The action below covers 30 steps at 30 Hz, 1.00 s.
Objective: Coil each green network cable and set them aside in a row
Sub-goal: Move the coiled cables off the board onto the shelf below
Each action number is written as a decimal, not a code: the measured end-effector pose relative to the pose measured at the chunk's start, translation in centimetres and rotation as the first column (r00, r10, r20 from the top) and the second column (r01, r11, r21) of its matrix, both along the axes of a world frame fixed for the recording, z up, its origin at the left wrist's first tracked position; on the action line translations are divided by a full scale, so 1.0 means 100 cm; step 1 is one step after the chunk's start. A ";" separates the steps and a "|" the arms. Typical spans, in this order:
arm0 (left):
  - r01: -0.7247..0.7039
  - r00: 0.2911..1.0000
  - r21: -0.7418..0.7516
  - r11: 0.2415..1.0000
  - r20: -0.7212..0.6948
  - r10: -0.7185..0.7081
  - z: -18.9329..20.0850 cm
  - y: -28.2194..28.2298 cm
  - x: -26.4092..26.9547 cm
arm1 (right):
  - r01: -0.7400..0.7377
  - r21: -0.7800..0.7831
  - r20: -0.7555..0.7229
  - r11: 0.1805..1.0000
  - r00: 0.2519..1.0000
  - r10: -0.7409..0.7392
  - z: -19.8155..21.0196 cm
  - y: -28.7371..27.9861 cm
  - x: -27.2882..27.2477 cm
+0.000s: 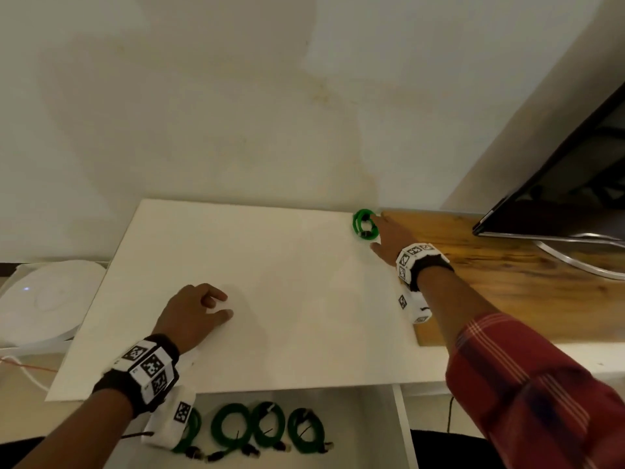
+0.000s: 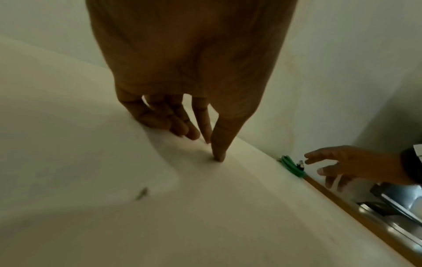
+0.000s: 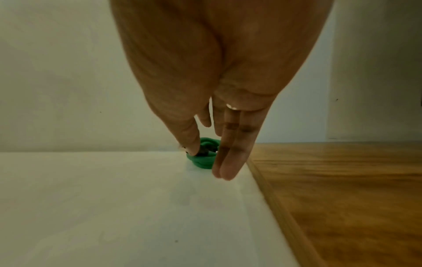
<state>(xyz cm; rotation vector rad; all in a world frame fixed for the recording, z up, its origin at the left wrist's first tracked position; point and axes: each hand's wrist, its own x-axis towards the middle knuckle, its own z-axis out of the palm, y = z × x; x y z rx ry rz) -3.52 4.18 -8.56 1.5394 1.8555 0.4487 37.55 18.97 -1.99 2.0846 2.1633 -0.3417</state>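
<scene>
Coiled green cable (image 1: pixel 364 224) lies flat at the far right corner of the white board (image 1: pixel 236 299) on the counter, close against the wall and just beside the board's right edge where the bare wood of the counter (image 1: pixel 507 282) begins. My right hand (image 1: pixel 392 239) is at it: fingers (image 3: pixel 230 162) straight and loosely spread, thumb tip down at the coil's near rim by the dark plug; whether it presses or only touches I cannot tell, and nothing is gripped. The coil lies ahead of those fingertips, toward the wall. My left hand (image 1: pixel 194 314) is well apart, near the board's middle, fingers lightly bent, tips resting on the board, holding nothing. Four more coiled cables (image 1: pixel 267 431) sit in a row below the board's near edge. Judgement: the corner leaves no room further out or rightward; open room runs leftward along the far edge. A monitor (image 1: pixel 558 184) stands at right on the wood.
</scene>
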 end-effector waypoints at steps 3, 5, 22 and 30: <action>-0.012 1.000 0.032 0.999 0.027 0.011 -0.005 -0.002 -0.002 | -0.036 -0.074 0.090 0.997 0.995 0.043 -0.007 0.006 -0.009; -0.007 1.000 0.050 0.999 0.005 0.007 -0.008 -0.003 -0.002 | -0.059 -0.062 0.130 0.996 0.989 0.067 -0.010 0.009 -0.013; 0.148 0.988 0.080 0.986 -0.056 -0.143 0.001 -0.037 -0.007 | -0.151 -0.134 -0.424 0.979 0.902 0.081 0.074 -0.169 -0.027; 0.140 0.989 0.058 0.988 -0.055 -0.137 0.005 -0.065 -0.007 | -0.388 -0.492 -0.476 0.779 0.869 0.133 0.038 -0.277 -0.064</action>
